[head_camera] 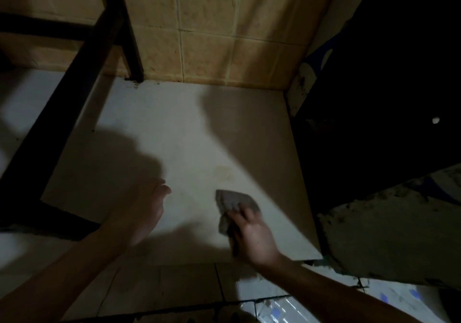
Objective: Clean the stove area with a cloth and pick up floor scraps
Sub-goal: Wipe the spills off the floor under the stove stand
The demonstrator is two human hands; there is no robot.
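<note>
The right hand [252,232] grips the grey cloth [234,201], which juts beyond its fingers onto the pale counter [174,135].

A grey cloth [234,204] lies on a pale cream counter [189,135], backed by tan mottled wall tiles [207,23].

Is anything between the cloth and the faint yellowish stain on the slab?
Nothing visible. Only bare slab separates the cloth, held by the right hand, from the stain; the left hand is off to the side.
</note>
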